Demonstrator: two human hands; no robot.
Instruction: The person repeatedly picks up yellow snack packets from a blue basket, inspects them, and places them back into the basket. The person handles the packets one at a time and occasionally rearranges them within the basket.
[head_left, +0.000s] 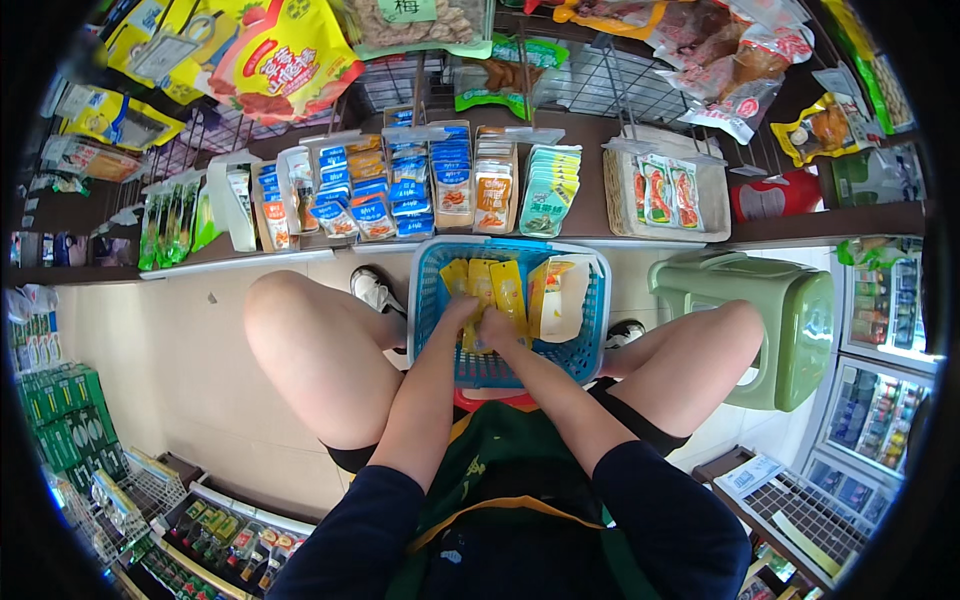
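Observation:
A blue plastic shopping basket with a pale rim stands on the floor between my knees, against the shelf front. Several yellow snack packets lie in its left and middle part. On top of them my left hand and my right hand are close together, touching the packets. Their fingers look curled, but blur and overlap hide whether they grip one. To the right of the packets, an open white cardboard display box with a torn-looking edge is inside the basket.
Ahead, a low brown shelf carries rows of small snack packets and a wicker tray. Bagged snacks hang above. A green plastic stool is by my right knee. Drink cartons are stacked far left.

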